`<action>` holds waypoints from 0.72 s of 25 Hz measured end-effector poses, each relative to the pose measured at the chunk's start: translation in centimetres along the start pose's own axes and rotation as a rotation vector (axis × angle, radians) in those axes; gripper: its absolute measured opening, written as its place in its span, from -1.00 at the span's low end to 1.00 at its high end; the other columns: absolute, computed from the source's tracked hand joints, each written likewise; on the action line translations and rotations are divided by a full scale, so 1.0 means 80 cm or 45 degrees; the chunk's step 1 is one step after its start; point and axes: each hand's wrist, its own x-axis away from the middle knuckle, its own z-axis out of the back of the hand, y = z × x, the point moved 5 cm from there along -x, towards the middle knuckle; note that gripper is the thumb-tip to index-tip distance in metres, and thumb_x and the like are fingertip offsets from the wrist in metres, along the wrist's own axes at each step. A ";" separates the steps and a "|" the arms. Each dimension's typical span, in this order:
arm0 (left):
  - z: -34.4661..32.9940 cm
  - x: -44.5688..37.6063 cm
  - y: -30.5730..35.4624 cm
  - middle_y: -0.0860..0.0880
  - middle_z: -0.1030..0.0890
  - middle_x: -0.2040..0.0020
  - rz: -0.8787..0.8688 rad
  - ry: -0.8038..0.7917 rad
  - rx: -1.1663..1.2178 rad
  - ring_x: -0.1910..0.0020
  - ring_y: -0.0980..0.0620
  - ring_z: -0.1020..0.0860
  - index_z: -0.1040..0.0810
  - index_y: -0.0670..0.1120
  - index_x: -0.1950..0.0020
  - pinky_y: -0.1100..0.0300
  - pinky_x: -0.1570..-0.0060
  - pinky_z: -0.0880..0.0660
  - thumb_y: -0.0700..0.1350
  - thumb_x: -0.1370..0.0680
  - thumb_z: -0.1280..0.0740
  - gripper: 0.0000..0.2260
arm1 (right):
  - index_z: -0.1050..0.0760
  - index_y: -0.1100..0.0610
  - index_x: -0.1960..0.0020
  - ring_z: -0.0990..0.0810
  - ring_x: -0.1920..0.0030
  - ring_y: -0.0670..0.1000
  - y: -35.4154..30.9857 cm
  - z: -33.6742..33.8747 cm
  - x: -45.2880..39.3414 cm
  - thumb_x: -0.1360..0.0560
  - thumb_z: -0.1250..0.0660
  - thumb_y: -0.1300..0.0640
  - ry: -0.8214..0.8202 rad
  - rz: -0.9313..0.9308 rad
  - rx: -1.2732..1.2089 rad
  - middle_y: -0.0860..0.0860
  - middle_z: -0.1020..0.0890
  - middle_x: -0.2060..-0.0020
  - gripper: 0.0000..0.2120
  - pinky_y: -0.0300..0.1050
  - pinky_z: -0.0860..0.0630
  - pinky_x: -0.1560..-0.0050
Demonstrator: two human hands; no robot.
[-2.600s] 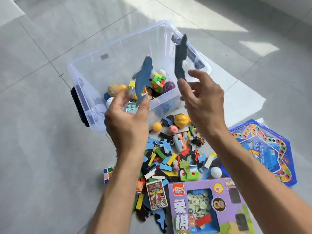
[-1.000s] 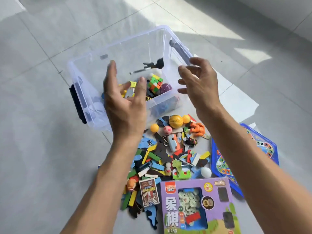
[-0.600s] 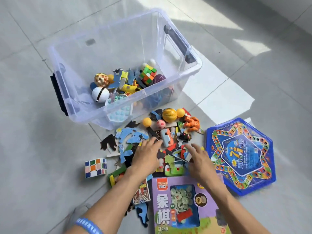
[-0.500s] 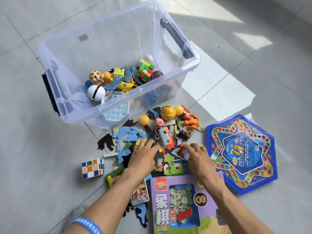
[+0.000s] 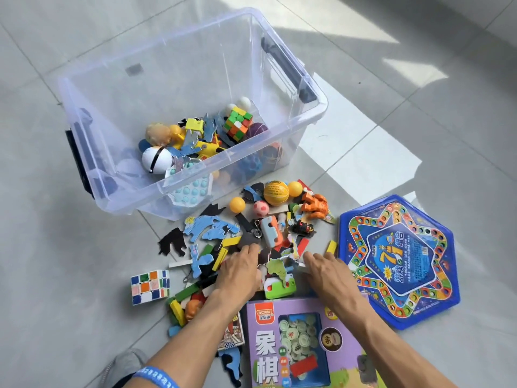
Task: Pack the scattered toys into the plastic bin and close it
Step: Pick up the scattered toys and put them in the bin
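While the clear plastic bin (image 5: 291,127) stands open on the tiled floor (image 5: 56,247) at the far left with a first layer of toys in its bottom, both hands are down in the loose pile just in front of it, so the step in hand looks like gathering another load. The left hand (image 5: 237,271) lies palm down over the small flat pieces near the middle of the pile, fingers spread forward and lightly bent, and I cannot tell whether anything is caught under them. The right hand (image 5: 328,271) lies the same way just to the right, its fingertips at the edge of a green foam piece (image 5: 277,271); a grip is not visible there either. Most of the job remains: the orange ball (image 5: 276,193), the orange figure (image 5: 314,205), the checkered cube (image 5: 150,285) on the left, the purple chess box (image 5: 296,345) nearest the camera and the blue hexagonal game board (image 5: 397,261) on the right all lie outside the bin. No lid shows anywhere. The next move probably calls for drawing the 2 hands together to scoop the thin pieces, which lie flat and may slip, then lifting them over the near rim.
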 end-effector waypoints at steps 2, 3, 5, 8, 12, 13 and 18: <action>0.004 -0.002 -0.007 -0.04 -0.57 -0.05 0.115 0.004 0.236 -0.01 -0.09 -0.56 -0.45 -0.10 -0.15 0.08 0.03 -0.45 -0.12 -0.54 -0.25 -0.80 | -0.35 0.10 0.08 -0.52 0.18 0.17 0.001 0.011 0.002 -0.58 -0.24 0.01 0.080 -0.018 -0.192 0.08 -0.61 0.22 -0.82 0.01 -0.39 0.24; 0.008 0.000 -0.011 -0.02 -0.59 -0.01 0.194 0.013 0.385 0.02 -0.06 -0.55 -0.49 -0.09 -0.13 0.12 0.07 -0.45 -0.13 -0.54 -0.26 -0.81 | -0.28 0.08 0.14 -0.47 0.27 0.16 0.003 0.018 0.004 -0.58 -0.26 0.00 0.122 -0.065 -0.316 0.07 -0.57 0.31 -0.77 0.00 -0.35 0.32; 0.023 0.013 -0.020 0.01 -0.59 0.16 0.384 0.069 0.704 0.16 -0.07 -0.54 -0.54 -0.05 -0.01 0.16 0.23 -0.41 -0.15 -0.54 -0.26 -0.91 | -0.21 0.02 0.17 -0.40 0.38 0.13 0.002 0.038 0.014 -0.59 -0.27 -0.02 0.194 -0.199 -0.586 0.02 -0.48 0.40 -0.73 -0.03 -0.27 0.42; 0.057 0.047 -0.016 -0.07 -0.64 0.20 0.645 0.209 1.226 0.21 -0.12 -0.61 -0.55 -0.01 0.10 0.16 0.26 -0.46 -0.18 -0.57 -0.22 -0.86 | -0.30 -0.04 0.23 -0.43 0.44 0.15 -0.023 0.099 0.036 -0.54 -0.22 -0.20 0.374 -0.329 -1.086 0.08 -0.49 0.47 -0.70 0.00 -0.33 0.45; 0.175 0.070 0.036 -0.04 -0.68 0.18 0.396 0.510 1.740 0.20 0.04 -0.62 -0.65 -0.01 0.01 0.18 0.17 -0.59 -0.23 -0.58 -0.23 -0.78 | -0.47 -0.01 0.22 -0.47 0.48 -0.08 -0.111 0.246 0.003 -0.56 -0.31 -0.07 0.402 -0.075 -1.593 -0.04 -0.53 0.47 -0.77 -0.10 -0.41 0.49; 0.216 0.063 0.043 -0.01 -0.70 0.14 0.288 0.573 1.793 0.17 0.06 -0.64 -0.65 -0.03 -0.04 0.20 0.14 -0.60 -0.22 -0.58 -0.25 -0.80 | -0.49 0.06 0.16 -0.52 0.45 -0.08 -0.126 0.286 -0.021 -0.55 -0.33 -0.08 0.395 -0.029 -1.675 -0.03 -0.59 0.40 -0.76 -0.14 -0.46 0.45; 0.310 0.046 0.003 0.04 -0.62 -0.12 0.308 0.801 1.656 -0.08 0.04 -0.62 -0.52 0.01 -0.29 0.13 0.04 -0.59 -0.06 -0.57 -0.30 -0.71 | -0.35 0.08 -0.38 -0.56 -0.07 -0.03 -0.104 0.367 -0.092 -0.52 -0.26 -0.24 0.538 -0.259 -1.383 -0.03 -0.55 -0.15 -0.44 -0.01 -0.51 -0.08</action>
